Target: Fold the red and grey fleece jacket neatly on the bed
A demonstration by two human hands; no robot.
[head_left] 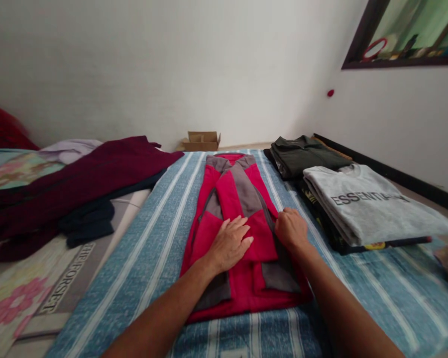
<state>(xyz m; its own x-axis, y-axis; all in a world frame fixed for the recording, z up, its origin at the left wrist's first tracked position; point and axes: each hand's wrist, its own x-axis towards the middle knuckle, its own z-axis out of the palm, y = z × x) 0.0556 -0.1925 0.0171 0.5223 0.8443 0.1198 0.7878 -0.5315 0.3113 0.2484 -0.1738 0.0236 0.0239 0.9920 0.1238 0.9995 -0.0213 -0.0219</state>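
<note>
A red and grey jacket (242, 293) lies lengthwise on the blue striped bed cover (142, 278), its sides and sleeves folded inward and its collar at the far end. Across the middle of the jacket my left hand (231, 243) rests flat, fingers stretched out over the red cloth. At the jacket's right edge, my right hand (291, 227) has its fingers curled and pinched on the fabric.
To the right are stacks of folded clothes, with a grey printed shirt (373, 194) and a dark green garment (309, 154) on top. Maroon clothing (108, 169) is heaped on the left. A cardboard box (201, 141) stands by the wall.
</note>
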